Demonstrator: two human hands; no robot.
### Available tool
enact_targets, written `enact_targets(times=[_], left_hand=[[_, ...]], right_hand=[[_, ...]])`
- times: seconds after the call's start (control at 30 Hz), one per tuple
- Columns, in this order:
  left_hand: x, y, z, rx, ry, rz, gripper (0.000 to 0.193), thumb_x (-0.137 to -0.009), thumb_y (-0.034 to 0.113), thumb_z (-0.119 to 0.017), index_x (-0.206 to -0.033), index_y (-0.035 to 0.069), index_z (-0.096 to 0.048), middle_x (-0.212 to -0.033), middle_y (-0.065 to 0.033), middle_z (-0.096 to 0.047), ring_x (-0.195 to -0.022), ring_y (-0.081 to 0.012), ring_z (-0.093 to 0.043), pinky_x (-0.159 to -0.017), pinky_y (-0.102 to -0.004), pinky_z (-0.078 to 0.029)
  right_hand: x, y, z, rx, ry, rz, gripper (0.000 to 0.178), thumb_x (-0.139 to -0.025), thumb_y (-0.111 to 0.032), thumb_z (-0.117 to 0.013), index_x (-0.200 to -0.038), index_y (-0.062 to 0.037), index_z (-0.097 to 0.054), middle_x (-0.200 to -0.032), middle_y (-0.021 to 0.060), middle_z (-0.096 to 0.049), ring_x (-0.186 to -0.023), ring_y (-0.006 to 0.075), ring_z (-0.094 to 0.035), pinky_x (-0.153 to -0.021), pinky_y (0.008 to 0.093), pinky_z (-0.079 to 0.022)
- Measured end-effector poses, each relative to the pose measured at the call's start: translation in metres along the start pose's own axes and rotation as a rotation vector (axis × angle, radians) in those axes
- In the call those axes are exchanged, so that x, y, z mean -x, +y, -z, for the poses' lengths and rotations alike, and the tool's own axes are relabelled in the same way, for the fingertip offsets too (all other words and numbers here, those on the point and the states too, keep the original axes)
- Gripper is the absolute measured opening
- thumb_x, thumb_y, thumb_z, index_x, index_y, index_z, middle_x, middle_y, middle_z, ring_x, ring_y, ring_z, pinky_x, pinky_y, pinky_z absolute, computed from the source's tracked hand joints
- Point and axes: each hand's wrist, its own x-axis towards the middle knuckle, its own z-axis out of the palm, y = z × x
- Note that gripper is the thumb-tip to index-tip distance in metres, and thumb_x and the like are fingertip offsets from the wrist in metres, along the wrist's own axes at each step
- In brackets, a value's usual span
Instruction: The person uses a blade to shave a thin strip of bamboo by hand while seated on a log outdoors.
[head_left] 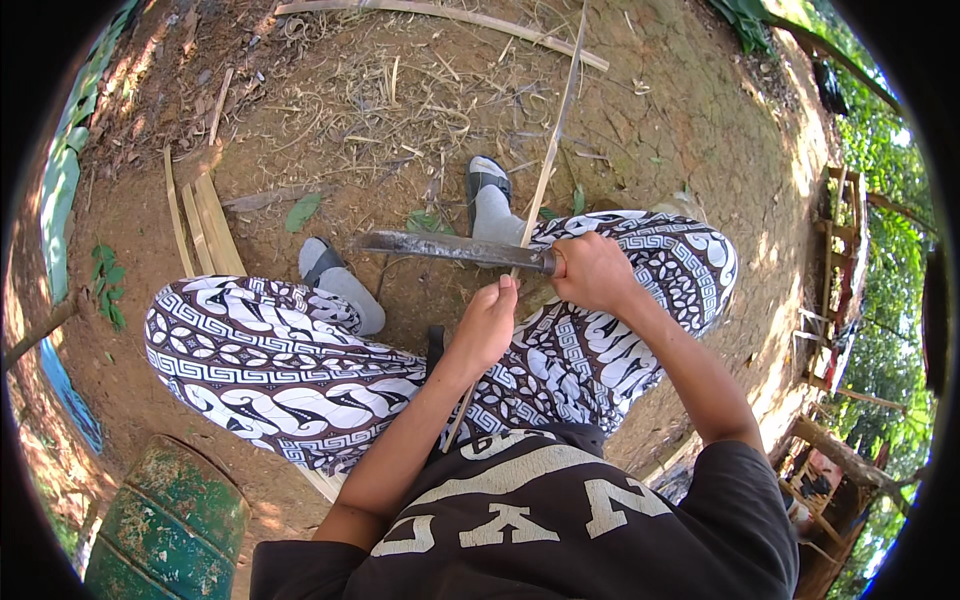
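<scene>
My right hand (pixel 595 273) is closed around the handle of a machete (pixel 440 247), whose long worn blade points left across the front of my lap. Under the blade runs a long thin bamboo strip (pixel 552 150), slanting from the ground ahead back toward my waist. My left hand (pixel 488 322) pinches this strip just on the near side of the blade, thumb on top. The blade lies against or very close over the strip; exactly how they touch is hard to make out. The strip's near end shows below my left wrist, by my shirt.
Thin shavings (pixel 390 110) litter the dirt ahead, with a longer bamboo slat (pixel 450 14) across the far side. Split bamboo pieces (pixel 218 228) lie beside my left knee. A rusty green drum (pixel 165 520) stands at lower left. My sandalled feet (pixel 490 195) are near the blade.
</scene>
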Motion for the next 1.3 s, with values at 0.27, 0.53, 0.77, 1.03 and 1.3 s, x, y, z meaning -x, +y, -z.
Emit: enact_targets(times=[0.27,0.53,0.77,1.03,1.3], left_hand=[[0.000,0.003,-0.004,-0.389,0.145,-0.228,0.064,-0.107,0.043,-0.025,-0.112,-0.009,-0.061,-0.088,-0.0191,-0.061,-0.085,-0.0321,-0.060,-0.082,-0.0395,-0.047],[0.006,0.004,-0.007,-0.389,0.140,-0.287,0.058,-0.108,0.036,-0.026,-0.109,-0.011,-0.060,-0.091,-0.0252,-0.067,-0.091,-0.0393,-0.065,-0.084,-0.0431,-0.049],[0.005,0.012,0.009,0.086,-0.040,-0.044,0.053,-0.108,0.042,-0.029,-0.121,-0.004,-0.053,-0.081,-0.0068,-0.059,-0.060,-0.0124,-0.058,-0.049,-0.0247,-0.046],[0.006,0.026,0.013,-0.036,-0.009,-0.053,0.048,-0.109,0.037,-0.029,-0.110,-0.003,-0.055,-0.070,-0.0058,-0.059,-0.051,-0.0132,-0.055,-0.048,-0.0278,-0.047],[0.001,0.012,0.002,-0.556,0.226,-0.304,0.031,-0.104,0.020,-0.040,-0.088,-0.005,-0.048,-0.067,-0.0261,-0.059,-0.063,-0.0451,-0.060,-0.061,-0.0517,-0.046]], right_hand=[[-0.023,0.034,-0.007,0.117,0.016,0.018,0.017,-0.068,-0.019,-0.065,-0.076,-0.0049,-0.068,-0.074,0.0221,-0.067,-0.074,0.0414,-0.067,-0.074,0.0496,-0.055],[-0.085,0.132,0.025,0.079,0.179,-0.442,0.028,-0.083,-0.024,-0.058,-0.090,-0.0013,-0.073,-0.091,0.0262,-0.070,-0.087,0.0426,-0.069,-0.082,0.0497,-0.055],[-0.082,0.115,0.040,0.004,0.226,-0.344,0.035,-0.088,-0.028,-0.051,-0.089,0.0007,-0.071,-0.088,0.0295,-0.068,-0.086,0.0482,-0.066,-0.083,0.0519,-0.054],[-0.032,0.039,0.003,0.057,0.081,0.003,0.021,-0.076,-0.021,-0.057,-0.076,-0.0025,-0.068,-0.074,0.0247,-0.066,-0.076,0.0434,-0.066,-0.074,0.0510,-0.054],[-0.056,0.058,-0.007,0.072,-0.008,0.011,0.019,-0.072,-0.018,-0.060,-0.077,-0.0030,-0.070,-0.077,0.0245,-0.067,-0.078,0.0423,-0.068,-0.077,0.0494,-0.056]])
